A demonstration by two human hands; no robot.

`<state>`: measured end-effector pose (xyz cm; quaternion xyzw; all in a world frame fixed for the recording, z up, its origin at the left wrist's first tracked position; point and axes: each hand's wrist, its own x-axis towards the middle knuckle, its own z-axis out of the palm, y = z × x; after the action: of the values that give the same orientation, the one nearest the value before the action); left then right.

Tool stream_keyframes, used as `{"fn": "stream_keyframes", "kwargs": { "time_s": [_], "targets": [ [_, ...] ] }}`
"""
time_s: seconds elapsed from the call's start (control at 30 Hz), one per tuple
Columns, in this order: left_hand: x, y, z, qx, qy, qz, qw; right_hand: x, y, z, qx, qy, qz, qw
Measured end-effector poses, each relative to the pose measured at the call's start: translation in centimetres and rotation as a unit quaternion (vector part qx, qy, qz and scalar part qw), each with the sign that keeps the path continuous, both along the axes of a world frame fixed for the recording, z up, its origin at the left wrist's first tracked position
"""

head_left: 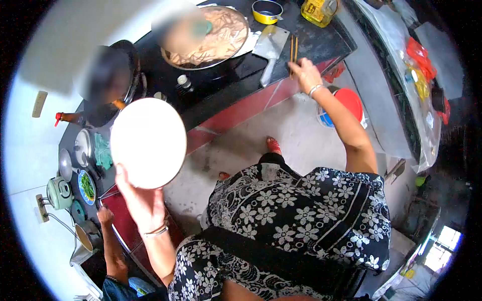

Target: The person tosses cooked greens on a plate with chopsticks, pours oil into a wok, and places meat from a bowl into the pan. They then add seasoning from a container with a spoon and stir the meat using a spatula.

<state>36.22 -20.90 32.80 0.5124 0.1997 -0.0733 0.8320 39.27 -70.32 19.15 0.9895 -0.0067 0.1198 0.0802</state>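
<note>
My left hand (143, 208) grips the lower edge of a round white plate (149, 143), raised in front of the counter with its pale face toward me. At the counter's front edge, my right hand (305, 75) is closed around a pair of wooden chopsticks (293, 46), their tips pointing away from me. A cleaver (271, 46) lies on the black counter just left of the chopsticks, its handle toward the edge. The plate partly covers the stove area behind it.
A large round tray (221, 40) of pale strips, a yellow pot (267, 12) and an oil jug (319, 11) stand at the back. A blurred wok (133, 65) sits left. Another person's hand (105, 214) is near a plate of greens (87, 187). A red-lidded bucket (347, 104) stands below.
</note>
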Motion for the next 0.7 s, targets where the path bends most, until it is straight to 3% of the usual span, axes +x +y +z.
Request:
{"fn": "stream_keyframes", "kwargs": {
  "time_s": [0.03, 0.1, 0.17, 0.2, 0.3, 0.33, 0.4, 0.53, 0.57, 0.6, 0.7],
  "targets": [
    [0.9, -3.6, 0.4, -0.009, 0.0, 0.035, 0.999, 6.1, -1.1, 1.4, -0.018, 0.042, 0.076, 0.996],
    [2.1, -7.4, -0.5, -0.02, 0.004, 0.004, 1.0, 7.5, -1.5, -1.4, -0.079, 0.056, 0.136, 0.986],
    [3.3, -11.9, -1.4, -0.055, 0.013, -0.034, 0.998, 8.8, -2.2, -2.6, -0.008, 0.12, 0.146, 0.982],
    [3.9, -13.1, -2.5, -0.035, 0.017, -0.099, 0.994, 9.2, -3.5, -3.6, -0.002, 0.07, 0.224, 0.972],
    [5.6, -19.9, -3.7, -0.065, 0.031, -0.112, 0.991, 10.0, -5.2, -2.0, 0.056, 0.066, 0.322, 0.943],
    [5.9, -21.6, -4.9, -0.068, 0.031, -0.131, 0.989, 10.0, -6.1, -2.0, 0.068, 0.084, 0.312, 0.944],
    [6.8, -24.5, -5.2, -0.037, 0.032, -0.156, 0.986, 10.0, -6.6, 1.3, 0.273, 0.148, 0.197, 0.93],
    [7.9, -29.3, -10.1, -0.071, -0.003, -0.191, 0.979, 8.6, -9.2, 7.7, 0.095, 0.003, 0.241, 0.966],
    [9.1, -30.5, -10.1, -0.064, 0.049, -0.21, 0.974, 8.5, -9.9, 9.1, 0.075, -0.03, 0.203, 0.976],
    [10.5, -33.4, -15.0, -0.106, -0.005, -0.21, 0.972, 8.9, -11.3, 9.2, 0.067, -0.067, 0.193, 0.977],
    [12.4, -37.6, -17.6, -0.068, 0.029, -0.173, 0.982, 7.2, -9.0, 13.1, 0.234, -0.218, 0.205, 0.925]
  ]
}}
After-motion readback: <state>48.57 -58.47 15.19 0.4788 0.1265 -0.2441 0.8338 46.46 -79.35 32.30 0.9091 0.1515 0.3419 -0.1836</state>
